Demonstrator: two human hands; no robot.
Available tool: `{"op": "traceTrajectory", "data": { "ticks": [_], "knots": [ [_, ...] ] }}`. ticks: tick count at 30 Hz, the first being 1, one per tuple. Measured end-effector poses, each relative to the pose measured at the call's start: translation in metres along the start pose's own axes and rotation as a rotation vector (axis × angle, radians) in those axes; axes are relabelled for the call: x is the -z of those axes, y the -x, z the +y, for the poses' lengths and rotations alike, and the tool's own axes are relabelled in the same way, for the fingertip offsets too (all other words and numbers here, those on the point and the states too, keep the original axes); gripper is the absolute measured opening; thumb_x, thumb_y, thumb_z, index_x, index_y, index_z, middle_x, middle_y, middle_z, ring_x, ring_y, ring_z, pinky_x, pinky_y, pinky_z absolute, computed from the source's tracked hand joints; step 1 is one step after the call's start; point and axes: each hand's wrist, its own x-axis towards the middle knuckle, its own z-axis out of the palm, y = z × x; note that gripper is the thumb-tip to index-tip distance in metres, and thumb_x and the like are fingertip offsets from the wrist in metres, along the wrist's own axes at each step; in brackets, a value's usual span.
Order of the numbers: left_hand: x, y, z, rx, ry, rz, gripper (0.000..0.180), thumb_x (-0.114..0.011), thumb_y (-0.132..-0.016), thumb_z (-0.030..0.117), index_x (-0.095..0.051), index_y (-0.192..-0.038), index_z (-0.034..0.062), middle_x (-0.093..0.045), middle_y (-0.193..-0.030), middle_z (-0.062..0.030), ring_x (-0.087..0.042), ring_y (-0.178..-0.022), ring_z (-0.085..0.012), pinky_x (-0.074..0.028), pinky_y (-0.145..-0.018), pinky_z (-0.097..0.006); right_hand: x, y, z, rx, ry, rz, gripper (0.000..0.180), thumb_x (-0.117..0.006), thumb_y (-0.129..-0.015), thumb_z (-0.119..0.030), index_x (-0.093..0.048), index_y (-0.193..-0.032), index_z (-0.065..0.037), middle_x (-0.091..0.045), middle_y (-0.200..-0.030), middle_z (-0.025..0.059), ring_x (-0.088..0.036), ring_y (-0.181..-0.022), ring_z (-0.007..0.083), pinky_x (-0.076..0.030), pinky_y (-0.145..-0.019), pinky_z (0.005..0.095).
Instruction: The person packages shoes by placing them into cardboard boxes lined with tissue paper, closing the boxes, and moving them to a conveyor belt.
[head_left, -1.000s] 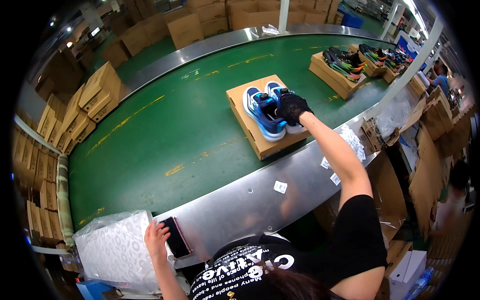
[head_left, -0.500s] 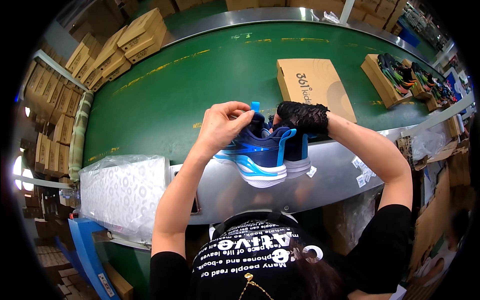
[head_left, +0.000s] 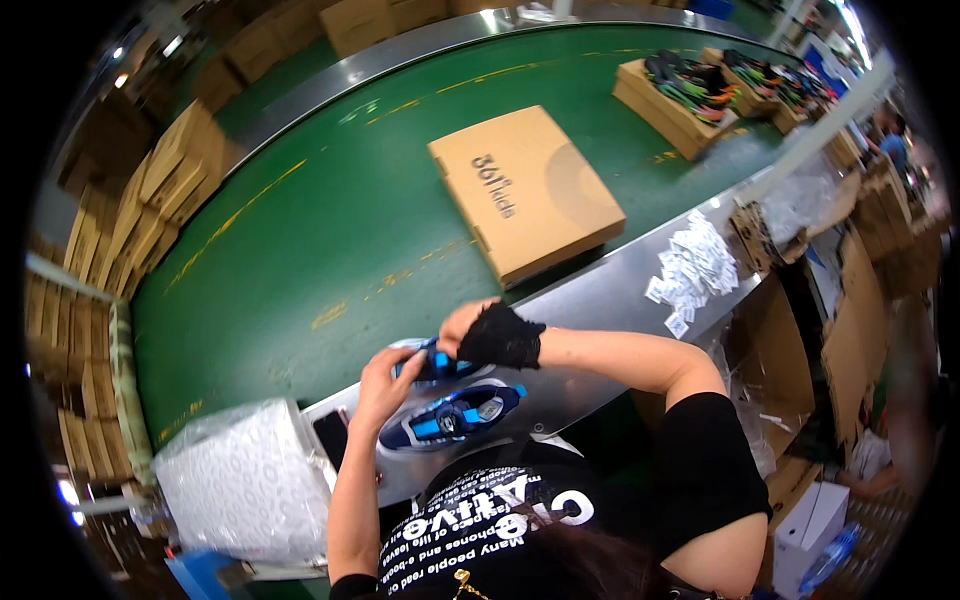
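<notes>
Both hands low over the steel table edge [head_left: 600,300], beside the green conveyor belt [head_left: 330,230]. Left hand [head_left: 385,375] with grip closed on the upper blue sneaker [head_left: 432,362]; right hand [head_left: 490,335], in a black lace glove, closed on the same shoe. Second blue sneaker [head_left: 450,418] just below, resting on the table. Closed brown shoebox [head_left: 525,190] well apart on the belt; wrapped white bundle [head_left: 245,480] near the left elbow.

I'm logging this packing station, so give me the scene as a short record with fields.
Left hand: bare, on the upper blue and navy sneaker
Right hand: black lace glove, on that same sneaker
Second blue and navy sneaker: lying on the metal edge
Closed brown cardboard shoebox: on the green conveyor belt
</notes>
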Motion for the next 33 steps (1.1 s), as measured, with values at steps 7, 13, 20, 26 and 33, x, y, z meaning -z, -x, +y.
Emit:
{"op": "traceTrajectory", "data": {
  "ticks": [7, 13, 20, 26, 33],
  "knots": [
    [0.001, -0.023, 0.018, 0.102, -0.099, -0.219, 0.044, -0.056, -0.078, 0.042, -0.061, -0.089, -0.0012, -0.061, -0.072, -0.0155, -0.060, -0.065, -0.0208, -0.046, -0.060, -0.031, 0.031, 0.031, 0.119, -0.157, 0.495, -0.009, 0.074, -0.067, -0.056, -0.030, -0.040, -0.122, -0.011, -0.037, -0.124, 0.0162, -0.043, -0.102, 0.0319, -0.036, -0.081, 0.0434],
    [-0.021, -0.049, 0.046, -0.429, -0.083, 0.118, 0.055, -0.042, -0.087, 0.033, -0.027, -0.130, 0.0019, -0.027, -0.132, -0.0218, -0.037, -0.114, -0.0361, -0.030, -0.095, -0.039, 0.052, 0.007, 0.052, -0.002, 0.240, 0.412, 0.069, -0.066, -0.054, -0.026, -0.045, -0.117, -0.010, -0.045, -0.116, 0.0107, -0.045, -0.092, 0.0316, -0.039, -0.079, 0.0393],
    [0.002, -0.056, 0.013, 0.109, -0.010, 0.171, 0.060, -0.046, -0.084, 0.042, -0.039, -0.118, -0.0068, -0.052, -0.108, -0.0257, -0.053, -0.099, -0.0331, -0.041, -0.083, -0.036, 0.105, 0.015, 0.021, -0.415, -0.319, 0.961, 0.071, -0.065, -0.064, -0.020, -0.033, -0.126, -0.009, -0.044, -0.116, 0.0108, -0.045, -0.098, 0.0230, -0.039, -0.081, 0.0326],
    [0.014, -0.048, -0.091, 0.185, 0.385, 0.178, 0.023, -0.048, -0.079, 0.012, -0.057, -0.096, -0.0010, -0.054, -0.065, -0.0008, -0.044, -0.051, -0.0059, -0.037, -0.045, -0.021, 0.042, 0.099, 0.130, -1.057, -0.760, 1.475, 0.052, -0.061, -0.076, -0.021, -0.036, -0.119, -0.007, -0.048, -0.097, 0.0035, -0.047, -0.073, 0.0115, -0.041, -0.066, 0.0255],
    [0.002, -0.029, -0.109, 0.130, 0.282, 0.163, 0.025, -0.053, -0.081, 0.017, -0.059, -0.098, 0.0000, -0.053, -0.062, 0.0024, -0.042, -0.052, -0.0045, -0.033, -0.045, -0.020, 0.031, 0.014, 0.058, -0.508, -0.020, 0.757, 0.058, -0.059, -0.074, -0.026, -0.033, -0.123, -0.007, -0.041, -0.117, 0.0129, -0.044, -0.105, 0.0244, -0.036, -0.087, 0.0381]
  ]
}}
